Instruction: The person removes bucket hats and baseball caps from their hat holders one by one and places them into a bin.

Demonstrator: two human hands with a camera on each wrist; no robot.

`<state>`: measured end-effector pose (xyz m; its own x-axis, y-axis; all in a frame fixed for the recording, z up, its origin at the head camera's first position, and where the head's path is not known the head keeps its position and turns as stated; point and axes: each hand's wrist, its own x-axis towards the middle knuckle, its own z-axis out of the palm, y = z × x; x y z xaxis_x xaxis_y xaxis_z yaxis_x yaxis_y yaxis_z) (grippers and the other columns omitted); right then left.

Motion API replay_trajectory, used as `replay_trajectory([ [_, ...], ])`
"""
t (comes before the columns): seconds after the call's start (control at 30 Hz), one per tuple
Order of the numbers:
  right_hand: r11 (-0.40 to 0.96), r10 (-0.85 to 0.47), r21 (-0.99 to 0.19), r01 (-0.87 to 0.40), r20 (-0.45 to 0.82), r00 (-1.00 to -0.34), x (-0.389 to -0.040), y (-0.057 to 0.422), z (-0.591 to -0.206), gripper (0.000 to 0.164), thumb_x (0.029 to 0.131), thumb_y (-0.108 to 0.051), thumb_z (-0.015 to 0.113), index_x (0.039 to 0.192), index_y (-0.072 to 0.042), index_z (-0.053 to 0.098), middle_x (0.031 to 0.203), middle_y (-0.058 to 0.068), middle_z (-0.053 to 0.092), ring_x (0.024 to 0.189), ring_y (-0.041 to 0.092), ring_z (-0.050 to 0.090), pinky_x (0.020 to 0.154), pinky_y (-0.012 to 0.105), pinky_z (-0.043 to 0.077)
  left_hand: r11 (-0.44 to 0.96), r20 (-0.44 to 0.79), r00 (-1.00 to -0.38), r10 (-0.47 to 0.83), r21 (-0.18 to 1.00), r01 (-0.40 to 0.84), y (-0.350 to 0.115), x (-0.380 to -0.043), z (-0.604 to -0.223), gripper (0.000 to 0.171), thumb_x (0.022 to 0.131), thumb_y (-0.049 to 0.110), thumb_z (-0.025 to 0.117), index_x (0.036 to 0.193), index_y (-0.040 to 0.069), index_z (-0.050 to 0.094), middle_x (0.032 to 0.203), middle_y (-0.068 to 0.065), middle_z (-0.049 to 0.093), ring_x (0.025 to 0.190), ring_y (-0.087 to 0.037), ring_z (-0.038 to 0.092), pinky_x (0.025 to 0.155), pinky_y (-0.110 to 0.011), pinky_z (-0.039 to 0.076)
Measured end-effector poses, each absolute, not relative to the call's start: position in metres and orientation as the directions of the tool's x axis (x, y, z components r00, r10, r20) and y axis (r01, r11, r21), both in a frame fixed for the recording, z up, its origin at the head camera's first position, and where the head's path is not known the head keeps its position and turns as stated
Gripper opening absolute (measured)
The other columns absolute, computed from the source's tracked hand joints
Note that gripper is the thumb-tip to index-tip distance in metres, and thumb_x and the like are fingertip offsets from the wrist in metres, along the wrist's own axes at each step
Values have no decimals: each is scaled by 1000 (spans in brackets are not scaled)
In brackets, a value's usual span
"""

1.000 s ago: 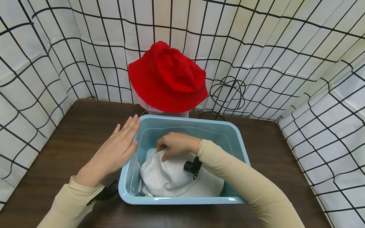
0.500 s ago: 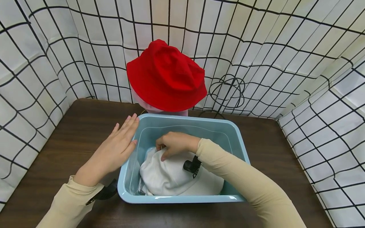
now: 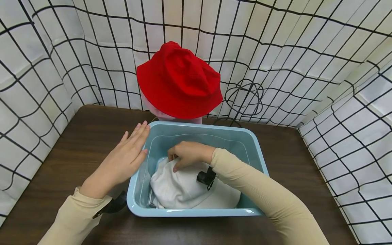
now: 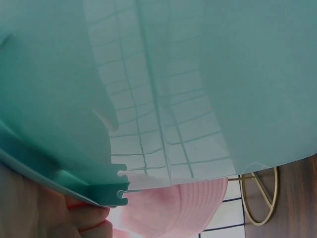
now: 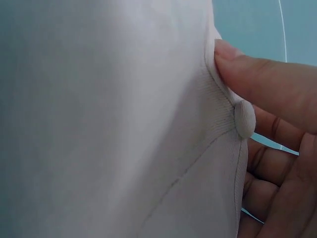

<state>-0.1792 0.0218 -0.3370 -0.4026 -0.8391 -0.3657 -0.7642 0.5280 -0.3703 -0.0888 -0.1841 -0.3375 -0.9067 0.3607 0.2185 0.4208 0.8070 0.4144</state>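
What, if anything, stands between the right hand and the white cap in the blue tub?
Nothing visible: the right hand reaches into the blue tub and grips the white cap beside its button.

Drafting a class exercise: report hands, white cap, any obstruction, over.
Right hand grips white cap inside blue tub. Left hand, fingers straight, at left rim. Red hat beyond tub, seemingly clear.
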Motion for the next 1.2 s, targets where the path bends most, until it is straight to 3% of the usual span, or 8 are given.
replay_trajectory([
  [0.83,519,-845,-375,-768,-358,-397,-178,20,-329,25,81,-23,75,101,-11,66,90,-4,63,81,10,56,73,18,46,813,215,-913,346,417,406,-185,-87,-336,64,94,18,47,147,-5,20,153,-22,18,140,-40,14,109,-61,11],
  [1.2,452,-891,-396,-799,-233,-389,-182,27,-307,25,83,-20,73,104,-6,68,90,3,65,81,12,57,73,19,46,808,216,-908,360,415,419,-183,-88,-336,64,94,19,47,147,-5,20,153,-21,18,141,-39,13,109,-61,12],
])
